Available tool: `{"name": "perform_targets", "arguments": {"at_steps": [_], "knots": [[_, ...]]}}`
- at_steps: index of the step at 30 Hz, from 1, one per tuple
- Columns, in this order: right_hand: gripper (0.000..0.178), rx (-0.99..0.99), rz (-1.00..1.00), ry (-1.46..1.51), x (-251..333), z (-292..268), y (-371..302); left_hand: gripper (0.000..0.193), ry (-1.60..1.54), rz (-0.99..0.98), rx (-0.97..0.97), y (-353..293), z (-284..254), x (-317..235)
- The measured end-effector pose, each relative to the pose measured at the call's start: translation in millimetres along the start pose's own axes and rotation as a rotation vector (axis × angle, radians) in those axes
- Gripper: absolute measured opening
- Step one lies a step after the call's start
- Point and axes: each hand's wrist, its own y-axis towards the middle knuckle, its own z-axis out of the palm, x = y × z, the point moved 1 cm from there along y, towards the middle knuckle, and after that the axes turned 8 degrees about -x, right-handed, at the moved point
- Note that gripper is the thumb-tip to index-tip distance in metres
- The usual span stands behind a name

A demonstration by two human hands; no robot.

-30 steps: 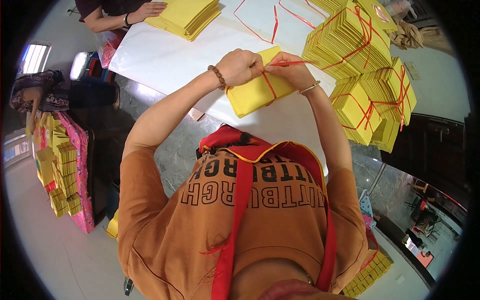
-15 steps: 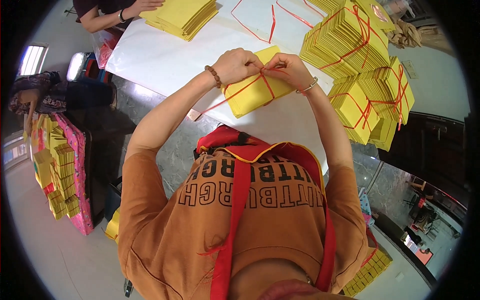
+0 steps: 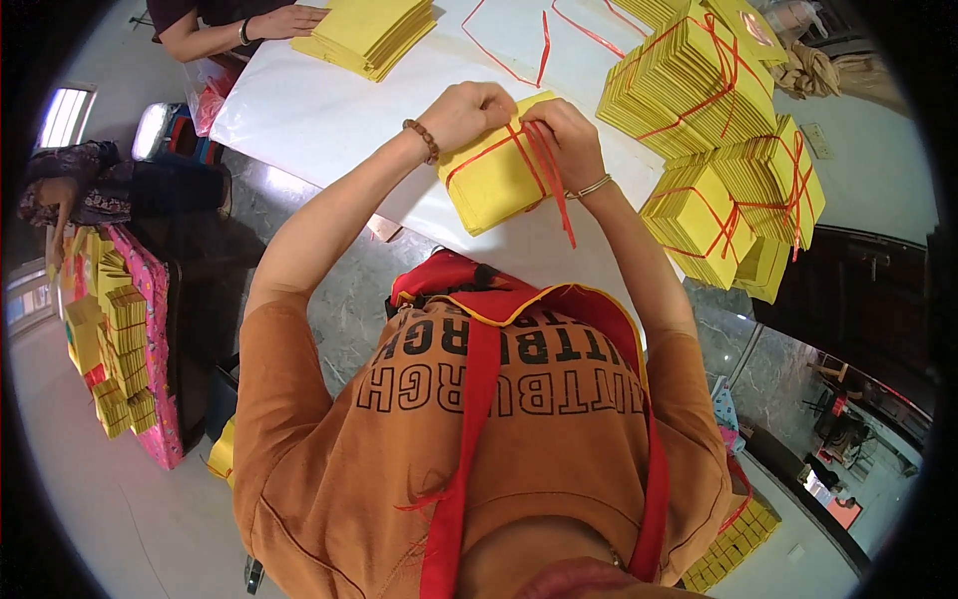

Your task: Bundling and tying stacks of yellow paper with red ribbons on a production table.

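the yellow bundle (image 3: 489,190) is lying near the near edge of the tabletop (image 3: 344,130), set at a slant, with red ribbon (image 3: 567,225) crossing its top both ways. the right hand (image 3: 571,140) is closing in a pinch on the ribbon beside the crossing, and two loose ends are trailing from it down the bundle's right side. the left hand (image 3: 464,115) is curling its fingers over the bundle's far left part; whether it is gripping ribbon, i cannot tell. half a second ago one strand was running out past the near edge; now it is no longer showing there and the ends are hanging together on the right, so the wrap is looking drawn in around the bundle, with its fastening unclear.

farther along, tied yellow stacks (image 3: 659,90) are crowding the right edge. toward the far edge, spare ribbon lengths (image 3: 544,50) are lying loose, and at the far left a co-worker's hand (image 3: 291,21) is resting at an untied yellow stack (image 3: 364,30).

fingers are hiding part of the crossing, the bundle's underside is staying out of sight, and the frame is cutting off the tabletop's far edge.
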Motion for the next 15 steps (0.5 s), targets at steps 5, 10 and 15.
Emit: {"name": "perform_targets", "arguments": {"at_steps": [5, 10, 15], "knots": [[0.008, -0.023, 0.023, 0.024, -2.6, -1.4, -4.6, 0.021, 0.163, 0.087, 0.077, 12.4, 2.0, -8.4], [0.007, 0.004, 0.037, 0.042, -4.7, -2.4, -6.4, 0.018, 0.166, 0.089, 0.134, 14.9, -1.0, -14.1], [0.007, -0.024, 0.064, 0.045, -2.5, -1.6, -5.6, 0.017, 0.382, 0.24, -0.022, 14.5, 3.0, -18.9]]}}
